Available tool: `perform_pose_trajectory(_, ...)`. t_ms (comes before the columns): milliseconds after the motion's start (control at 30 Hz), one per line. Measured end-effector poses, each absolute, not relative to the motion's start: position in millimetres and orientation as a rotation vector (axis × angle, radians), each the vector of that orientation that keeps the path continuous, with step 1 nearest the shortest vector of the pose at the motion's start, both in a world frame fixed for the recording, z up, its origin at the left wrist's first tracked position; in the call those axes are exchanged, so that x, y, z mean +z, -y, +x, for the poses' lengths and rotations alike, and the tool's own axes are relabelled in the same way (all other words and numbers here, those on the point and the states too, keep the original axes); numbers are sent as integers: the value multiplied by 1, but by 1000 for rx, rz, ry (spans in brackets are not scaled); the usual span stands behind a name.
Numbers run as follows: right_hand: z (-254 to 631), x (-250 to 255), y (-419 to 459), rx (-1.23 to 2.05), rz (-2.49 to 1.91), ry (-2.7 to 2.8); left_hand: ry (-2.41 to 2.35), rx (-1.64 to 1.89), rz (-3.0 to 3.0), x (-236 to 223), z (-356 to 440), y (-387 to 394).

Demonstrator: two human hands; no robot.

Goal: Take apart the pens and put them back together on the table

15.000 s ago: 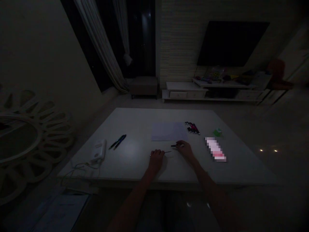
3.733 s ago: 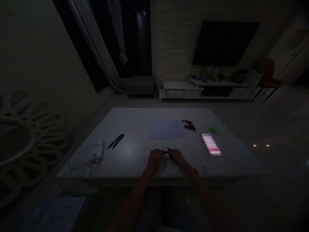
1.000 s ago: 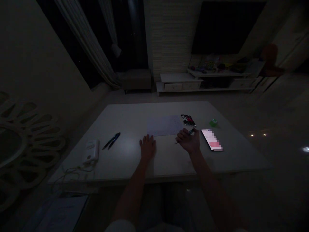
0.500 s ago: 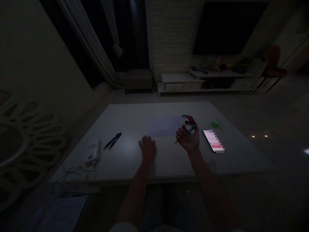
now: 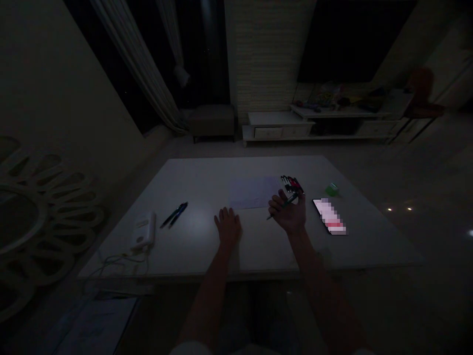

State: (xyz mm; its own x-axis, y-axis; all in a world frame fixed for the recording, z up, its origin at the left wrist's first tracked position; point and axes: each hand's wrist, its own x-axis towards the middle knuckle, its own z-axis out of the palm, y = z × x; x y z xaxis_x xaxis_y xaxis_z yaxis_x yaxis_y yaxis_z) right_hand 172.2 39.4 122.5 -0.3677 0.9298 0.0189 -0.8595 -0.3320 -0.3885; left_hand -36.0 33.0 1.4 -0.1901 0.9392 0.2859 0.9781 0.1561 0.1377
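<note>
My left hand lies palm down on the white table, its fingers spread near the lower left corner of a pale sheet of paper. Palm turned up, my right hand is closed around a dark green pen. The pen slants across the fingers, its tip pointing down and left. Just beyond that hand lie several pens or markers with black, white and red parts, beside the paper's right edge. The room is dim, so fine detail is lost.
A lit phone and a small green container are at the right. Two pens lie at the left, near a white box-shaped device with cables trailing over the table's front edge.
The view has shifted slightly, so the table and its things appear a little further right. My right hand still holds the pen in nearly the same pose; the left stays flat.
</note>
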Motion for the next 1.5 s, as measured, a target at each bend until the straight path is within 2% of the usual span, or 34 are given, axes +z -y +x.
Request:
perform_pose_trajectory(233,170,118,-43,1922,-172,339,2298,-405,-1907,2,-36,-33)
perform_pose_trajectory(567,164,113,-48,1895,-222,389,2309,-396,-1926,5,-35,-32)
perform_pose_trajectory(733,156,95,-66,1868,-349,518,2312,-396,-1910,3,-35,-32)
perform_pose_trajectory(1000,122,41,-130,1660,-1077,1177,2323,-404,-1928,-2,-36,-35)
perform_pose_trajectory(1300,64,12,-180,1315,-1161,1467,2327,-401,-1943,-2,-36,-35)
perform_pose_trajectory(1500,43,-16,-183,1074,-1256,1405,2362,-383,-1958,-2,-36,-36)
